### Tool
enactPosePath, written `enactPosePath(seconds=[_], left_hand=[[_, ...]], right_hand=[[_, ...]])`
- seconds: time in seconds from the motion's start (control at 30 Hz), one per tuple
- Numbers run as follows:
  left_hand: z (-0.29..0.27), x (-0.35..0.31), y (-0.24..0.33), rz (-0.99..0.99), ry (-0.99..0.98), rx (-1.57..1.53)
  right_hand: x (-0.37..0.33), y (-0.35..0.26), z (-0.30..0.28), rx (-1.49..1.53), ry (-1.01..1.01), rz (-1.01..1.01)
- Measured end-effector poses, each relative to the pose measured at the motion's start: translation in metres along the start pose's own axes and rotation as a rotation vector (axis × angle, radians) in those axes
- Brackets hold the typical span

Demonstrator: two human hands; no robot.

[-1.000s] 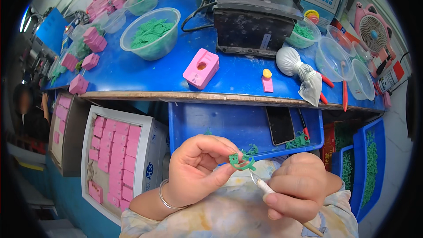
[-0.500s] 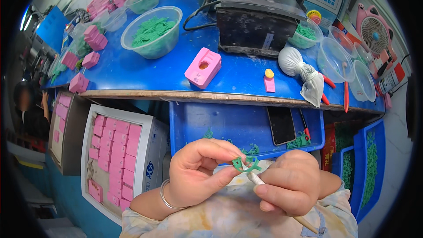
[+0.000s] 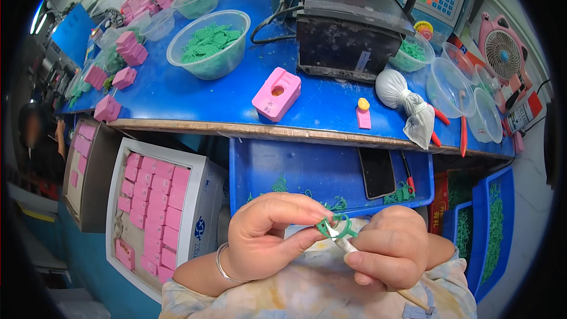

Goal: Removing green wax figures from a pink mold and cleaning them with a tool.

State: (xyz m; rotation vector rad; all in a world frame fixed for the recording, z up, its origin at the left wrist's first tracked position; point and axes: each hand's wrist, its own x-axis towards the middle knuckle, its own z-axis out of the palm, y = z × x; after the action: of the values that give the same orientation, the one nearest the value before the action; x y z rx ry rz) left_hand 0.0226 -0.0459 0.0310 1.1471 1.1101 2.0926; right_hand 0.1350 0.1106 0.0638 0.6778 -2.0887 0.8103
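Just in front of my body, my left hand (image 3: 269, 233) pinches a small green ring-shaped piece (image 3: 349, 224) between thumb and fingertips. A short stub stands out from the ring's right side. My right hand (image 3: 390, 245) is wrapped round a slim blade tool (image 3: 346, 247) with a white-wrapped grip; its pale tip reaches inside the ring. What looks like the tool's wooden handle end comes out below the right hand. Both hands are close together, fingertips almost meeting at the ring.
Below the hands' far side is a blue drawer tray (image 3: 295, 165) with green scraps and a phone (image 3: 377, 171). On the blue bench (image 3: 218, 97) stand a pink mold block (image 3: 276, 94), a bowl of green pieces (image 3: 207, 65), a white pouch (image 3: 407, 103) and a black press (image 3: 348, 41). Pink blocks fill a case (image 3: 201, 201) at left.
The green ring has turned in my left fingertips, so its round opening faces up more. The tool tip stays inside it. The whole view has shifted slightly.
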Motion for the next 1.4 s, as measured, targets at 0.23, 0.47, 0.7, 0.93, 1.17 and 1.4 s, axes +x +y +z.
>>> enactPosePath(seconds=[0.23, 0.47, 0.7, 0.93, 1.17, 1.4], left_hand=[[0.0005, 0.0003, 0.0005, -0.002, 0.011, -0.011], [-0.0009, 0.0015, 0.0022, -0.001, -0.018, 0.107], [0.0009, 0.0, 0.0006, 0.024, 0.029, 0.057], [0.0007, -0.0001, 0.0006, 0.021, 0.024, 0.063], [-0.002, 0.0021, 0.003, 0.041, -0.029, 0.218], [-0.0005, 0.0031, 0.0039, 0.046, -0.021, 0.218]], right_hand=[[-0.0013, 0.0009, 0.0015, 0.01, 0.0, -0.009], [-0.0021, -0.0003, 0.0023, -0.043, 0.012, -0.021], [-0.0026, -0.0001, 0.0011, -0.011, 0.025, -0.014], [-0.0018, -0.0007, 0.0019, -0.024, 0.033, -0.007], [-0.0017, -0.002, 0.0019, -0.06, 0.019, -0.002], [-0.0009, -0.0001, 0.0016, -0.046, 0.007, 0.001]])
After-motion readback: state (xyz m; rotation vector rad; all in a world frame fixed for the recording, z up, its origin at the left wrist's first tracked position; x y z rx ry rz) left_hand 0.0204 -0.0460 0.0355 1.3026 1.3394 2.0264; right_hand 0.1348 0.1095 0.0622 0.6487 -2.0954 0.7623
